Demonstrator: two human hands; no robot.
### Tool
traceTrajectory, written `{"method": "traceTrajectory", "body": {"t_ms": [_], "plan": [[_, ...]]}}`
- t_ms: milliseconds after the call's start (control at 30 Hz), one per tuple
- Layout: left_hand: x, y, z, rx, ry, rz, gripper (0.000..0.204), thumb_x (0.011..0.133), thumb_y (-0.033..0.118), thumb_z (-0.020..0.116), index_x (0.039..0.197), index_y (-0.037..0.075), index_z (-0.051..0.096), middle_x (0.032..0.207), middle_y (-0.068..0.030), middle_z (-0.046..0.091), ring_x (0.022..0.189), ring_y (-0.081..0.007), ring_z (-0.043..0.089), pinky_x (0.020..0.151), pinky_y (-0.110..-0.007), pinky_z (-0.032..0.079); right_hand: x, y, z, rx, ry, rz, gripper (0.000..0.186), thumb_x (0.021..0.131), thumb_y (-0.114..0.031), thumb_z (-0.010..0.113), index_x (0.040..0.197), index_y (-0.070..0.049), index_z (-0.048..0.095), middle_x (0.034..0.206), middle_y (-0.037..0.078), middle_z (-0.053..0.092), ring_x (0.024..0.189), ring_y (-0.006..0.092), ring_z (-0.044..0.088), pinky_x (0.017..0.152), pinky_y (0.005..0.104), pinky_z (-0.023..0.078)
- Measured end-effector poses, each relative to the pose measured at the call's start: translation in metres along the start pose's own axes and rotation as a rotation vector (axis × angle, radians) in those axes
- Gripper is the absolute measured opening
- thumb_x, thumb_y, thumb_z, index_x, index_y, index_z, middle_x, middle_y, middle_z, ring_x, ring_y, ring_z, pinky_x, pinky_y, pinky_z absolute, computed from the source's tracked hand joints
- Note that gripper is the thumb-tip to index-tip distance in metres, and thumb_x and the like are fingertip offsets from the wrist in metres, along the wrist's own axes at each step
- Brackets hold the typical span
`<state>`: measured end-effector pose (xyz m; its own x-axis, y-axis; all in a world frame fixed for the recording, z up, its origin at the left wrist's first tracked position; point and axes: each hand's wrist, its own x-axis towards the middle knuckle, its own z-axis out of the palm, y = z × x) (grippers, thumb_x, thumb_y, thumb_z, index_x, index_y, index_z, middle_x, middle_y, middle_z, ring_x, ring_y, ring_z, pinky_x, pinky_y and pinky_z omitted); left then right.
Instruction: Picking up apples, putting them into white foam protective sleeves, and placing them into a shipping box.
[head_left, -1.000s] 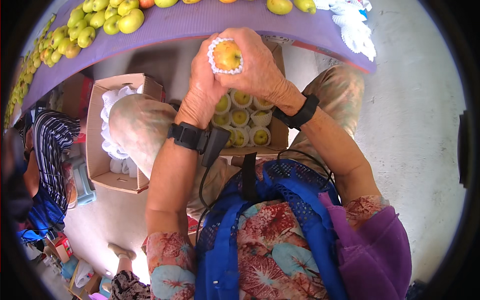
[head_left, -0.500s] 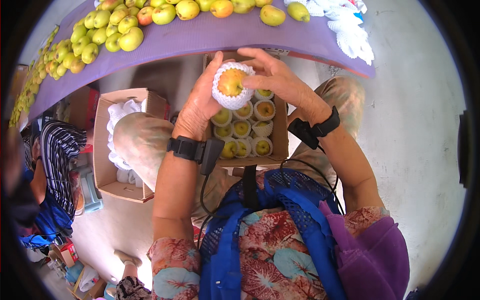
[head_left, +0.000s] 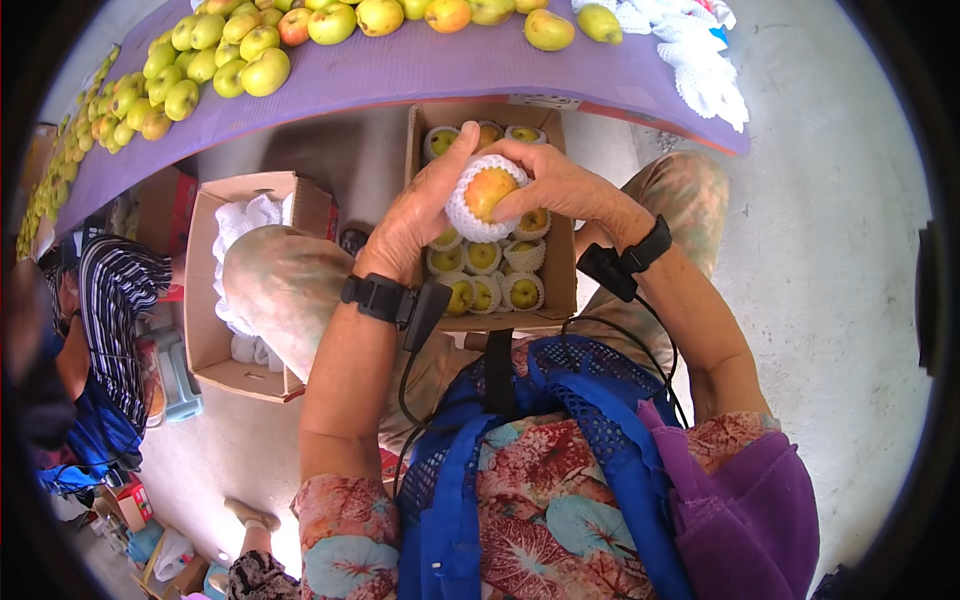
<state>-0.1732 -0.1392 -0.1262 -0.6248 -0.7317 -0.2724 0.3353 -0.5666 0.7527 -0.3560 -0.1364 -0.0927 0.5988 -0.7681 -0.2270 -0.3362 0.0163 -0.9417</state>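
Observation:
Between my two hands is a yellow-red apple (head_left: 492,190) wrapped in a white foam net. My left hand (head_left: 428,205) cups it from the left, thumb pointing up. From the right, my right hand (head_left: 570,185) wraps round it, with the thumb pressed on the bare part of the fruit and the fingers behind. Just below the hands stands a cardboard box (head_left: 563,270) with rows of apples in foam nets, such as the netted apple (head_left: 525,292) in the near right corner. My hands hide the box's middle rows.
Across the far side runs a purple-covered table (head_left: 400,98) with a heap of loose yellow-green apples (head_left: 265,72). White foam nets (head_left: 700,85) lie at its right end. Left of my knee stands a carton (head_left: 205,330) of foam nets. Another person's striped clothing (head_left: 120,320) shows far left.
Both hands have come down and slightly right, nearer the box, with the apple. My right fingers have closed round it, and the far row in the box now shows.

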Motion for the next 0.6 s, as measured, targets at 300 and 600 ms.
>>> {"method": "traceTrajectory", "body": {"t_ms": [300,600], "plan": [[-0.027,0.007,0.003,0.559,0.337,0.039,0.078,0.085,0.053,0.063,0.135,-0.002,0.041,0.113,-0.0155,0.058,0.095,-0.0243,0.063,0.071,-0.033,0.055,0.006,0.036,0.008,0.363,0.355,0.093,0.055,0.074,-0.026,0.078,0.115,0.000,0.054,0.106,0.009,0.061,0.094,0.0178,0.060,0.078,0.0318,0.051],[-0.014,-0.004,-0.007,0.659,0.228,0.209,0.062,0.079,0.020,0.070,0.132,0.001,0.043,0.111,-0.0150,0.057,0.090,-0.0195,0.061,0.068,-0.029,0.053,0.006,0.043,0.011,0.574,0.376,0.094,0.051,0.080,-0.022,0.072,0.120,0.000,0.050,0.113,0.010,0.059,0.100,0.0190,0.061,0.082,0.0339,0.053]]}}
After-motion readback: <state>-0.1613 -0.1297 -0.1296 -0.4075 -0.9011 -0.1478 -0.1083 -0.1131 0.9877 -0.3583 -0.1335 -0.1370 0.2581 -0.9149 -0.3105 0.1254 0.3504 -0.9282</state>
